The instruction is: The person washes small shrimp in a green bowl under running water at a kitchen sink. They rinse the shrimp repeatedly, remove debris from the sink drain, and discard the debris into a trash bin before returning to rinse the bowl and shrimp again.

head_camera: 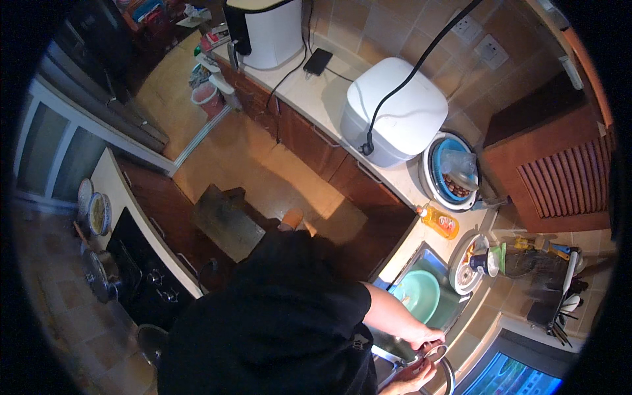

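My left hand (427, 338) is over the sink's lower part, its fingers closed on a small round-rimmed item (436, 352). From below, my right hand (415, 378) grips the same item; what it is exactly cannot be told. A curved metal faucet (449, 376) rises close beside both hands. Above them, a mint-green plastic basin (424, 295) sits in the stainless steel sink (453, 312), with something small and pale inside it. A dish soap bottle (439, 223) with orange liquid lies or stands on the counter above the sink; its posture cannot be told.
Beside the sink are a round tray (465, 286) holding a cup and a pot (425, 174) holding a blue basket. A white-lidded bin (395, 108) and white appliance (274, 34) stand farther along. Behind me are a black cooktop (148, 276), a lidded pot (101, 276) and a low stool (227, 224).
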Action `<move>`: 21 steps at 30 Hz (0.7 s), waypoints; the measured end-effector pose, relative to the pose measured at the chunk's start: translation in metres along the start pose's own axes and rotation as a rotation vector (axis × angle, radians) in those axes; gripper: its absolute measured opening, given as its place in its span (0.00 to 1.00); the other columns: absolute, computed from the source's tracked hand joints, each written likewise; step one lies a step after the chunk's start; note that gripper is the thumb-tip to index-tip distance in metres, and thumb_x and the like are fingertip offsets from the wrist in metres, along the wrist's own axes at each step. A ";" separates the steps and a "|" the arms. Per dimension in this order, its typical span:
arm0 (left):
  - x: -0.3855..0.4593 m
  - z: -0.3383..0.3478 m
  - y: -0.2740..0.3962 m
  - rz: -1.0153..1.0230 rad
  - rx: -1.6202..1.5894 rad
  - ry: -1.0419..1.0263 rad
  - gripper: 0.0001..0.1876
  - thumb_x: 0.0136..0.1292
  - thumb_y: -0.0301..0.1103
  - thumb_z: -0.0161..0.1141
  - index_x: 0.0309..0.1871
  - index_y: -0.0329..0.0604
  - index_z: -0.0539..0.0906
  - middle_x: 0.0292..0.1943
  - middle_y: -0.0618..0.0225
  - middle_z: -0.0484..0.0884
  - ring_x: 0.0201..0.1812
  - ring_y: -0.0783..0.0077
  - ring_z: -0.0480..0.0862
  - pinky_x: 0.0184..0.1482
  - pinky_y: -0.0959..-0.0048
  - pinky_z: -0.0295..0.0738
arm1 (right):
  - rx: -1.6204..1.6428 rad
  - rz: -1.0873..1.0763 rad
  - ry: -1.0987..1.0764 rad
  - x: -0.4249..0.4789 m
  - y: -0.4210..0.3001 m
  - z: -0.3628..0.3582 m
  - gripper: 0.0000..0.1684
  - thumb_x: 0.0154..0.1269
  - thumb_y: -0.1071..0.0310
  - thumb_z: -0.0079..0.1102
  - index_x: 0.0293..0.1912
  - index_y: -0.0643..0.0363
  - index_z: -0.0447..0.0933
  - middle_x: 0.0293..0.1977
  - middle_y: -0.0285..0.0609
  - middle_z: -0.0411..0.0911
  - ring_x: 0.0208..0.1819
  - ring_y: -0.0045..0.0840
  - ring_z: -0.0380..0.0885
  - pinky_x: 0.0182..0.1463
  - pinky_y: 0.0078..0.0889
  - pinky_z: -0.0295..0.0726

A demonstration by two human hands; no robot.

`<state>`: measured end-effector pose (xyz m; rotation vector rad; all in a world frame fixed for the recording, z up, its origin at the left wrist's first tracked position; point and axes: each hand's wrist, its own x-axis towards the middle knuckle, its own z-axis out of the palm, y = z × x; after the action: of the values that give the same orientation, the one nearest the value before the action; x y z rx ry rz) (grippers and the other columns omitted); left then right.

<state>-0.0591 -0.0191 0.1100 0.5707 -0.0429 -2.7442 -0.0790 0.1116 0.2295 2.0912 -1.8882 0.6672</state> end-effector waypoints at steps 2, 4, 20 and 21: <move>-0.006 0.014 0.002 0.003 -0.053 -0.006 0.16 0.59 0.53 0.53 0.37 0.52 0.77 0.39 0.64 0.79 0.42 0.67 0.77 0.43 0.58 0.73 | -0.025 -0.118 0.084 0.004 0.011 0.002 0.12 0.64 0.75 0.57 0.47 0.67 0.77 0.56 0.59 0.72 0.54 0.42 0.76 0.54 0.36 0.78; -0.015 0.031 0.015 0.039 -0.111 -0.010 0.14 0.59 0.51 0.54 0.34 0.52 0.78 0.37 0.65 0.80 0.39 0.67 0.79 0.41 0.59 0.75 | 0.021 -0.157 0.088 0.016 0.002 0.002 0.13 0.64 0.73 0.57 0.48 0.66 0.77 0.56 0.58 0.72 0.55 0.41 0.75 0.56 0.37 0.76; -0.313 -0.081 0.113 1.505 -1.002 -0.340 0.08 0.58 0.30 0.60 0.40 0.46 0.75 0.36 0.66 0.76 0.37 0.62 0.79 0.36 0.58 0.82 | 1.617 0.289 -0.923 0.113 -0.295 0.162 0.21 0.64 0.57 0.54 0.50 0.62 0.76 0.56 0.53 0.71 0.60 0.40 0.69 0.66 0.42 0.65; -0.331 -0.094 0.125 1.805 -1.201 -0.343 0.07 0.58 0.29 0.61 0.38 0.45 0.75 0.34 0.65 0.76 0.35 0.60 0.79 0.35 0.57 0.81 | 1.686 0.360 -1.056 0.118 -0.325 0.174 0.22 0.64 0.56 0.53 0.50 0.62 0.75 0.56 0.53 0.71 0.60 0.40 0.69 0.66 0.42 0.64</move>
<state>0.3028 -0.0240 0.1625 -0.2828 0.6110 -0.7338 0.2768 -0.0305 0.1749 3.5466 -2.5959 2.1096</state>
